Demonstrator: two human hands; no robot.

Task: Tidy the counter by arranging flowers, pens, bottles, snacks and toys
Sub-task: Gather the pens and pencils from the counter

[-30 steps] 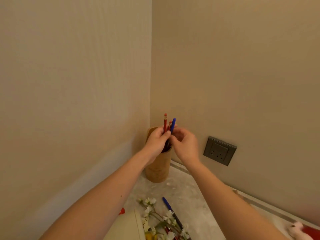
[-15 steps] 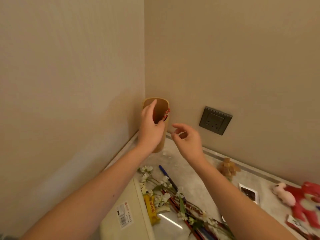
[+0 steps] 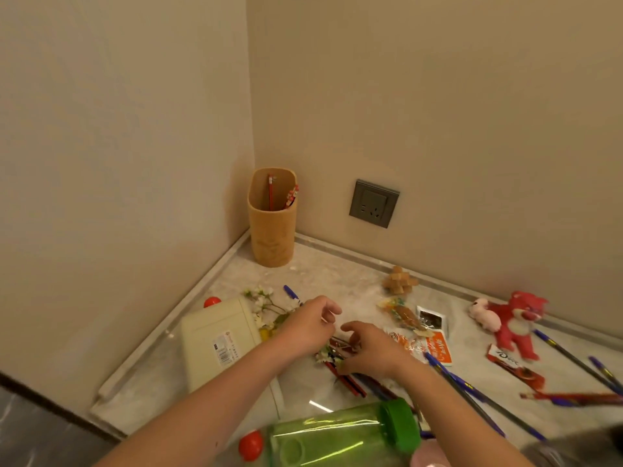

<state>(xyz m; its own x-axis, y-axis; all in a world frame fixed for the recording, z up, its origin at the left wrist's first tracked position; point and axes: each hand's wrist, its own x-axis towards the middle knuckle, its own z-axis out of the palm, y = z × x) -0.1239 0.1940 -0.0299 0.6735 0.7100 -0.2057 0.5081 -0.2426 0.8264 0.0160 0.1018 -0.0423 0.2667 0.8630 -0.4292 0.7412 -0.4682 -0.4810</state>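
Observation:
A wooden pen holder [image 3: 271, 230] stands in the counter's corner with red pens [image 3: 270, 193] inside. Both my hands are low over a heap of red pens [image 3: 349, 384] and white flowers [image 3: 324, 356] in the middle of the counter. My left hand [image 3: 308, 328] hovers with loosely curled fingers and holds nothing. The curved fingers of my right hand [image 3: 369, 350] hang just above the red pens, and I see nothing gripped. More flowers [image 3: 263, 303] and a blue pen [image 3: 290, 293] lie behind my left hand.
A cream box [image 3: 215, 342] lies at the left and a green bottle [image 3: 337, 436] on its side in front. Red balls [image 3: 251, 444], snack packets [image 3: 404, 315], a wooden puzzle [image 3: 399, 281], a red plush toy [image 3: 514, 321], a chocolate bar [image 3: 515, 369] and blue pens [image 3: 472, 389] lie scattered.
Both hands let go of the pens in the holder and came down to the heap on the counter. My view tilted down, showing more of the counter.

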